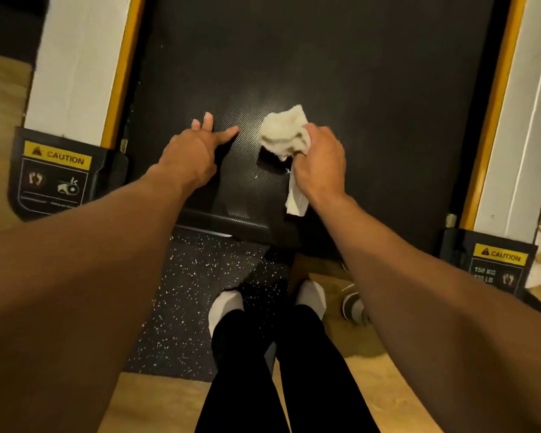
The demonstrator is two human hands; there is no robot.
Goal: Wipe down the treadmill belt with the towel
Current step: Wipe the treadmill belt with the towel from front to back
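The black treadmill belt [310, 57] fills the upper middle of the head view, its rear end close to my feet. My right hand [320, 157] grips a crumpled white towel [283, 132] and holds it down on the belt near the rear edge; a tail of the towel hangs below the hand. My left hand [194, 148] rests on the belt to the left of the towel with its fingers spread and straight.
White side rails with yellow trim [72, 64] [509, 129] flank the belt. Black end caps with caution labels [57, 173] [497, 267] stand at both rear corners. A speckled rubber mat [188, 292] and wood floor lie under my feet. A shoe [353, 307] lies at the right.
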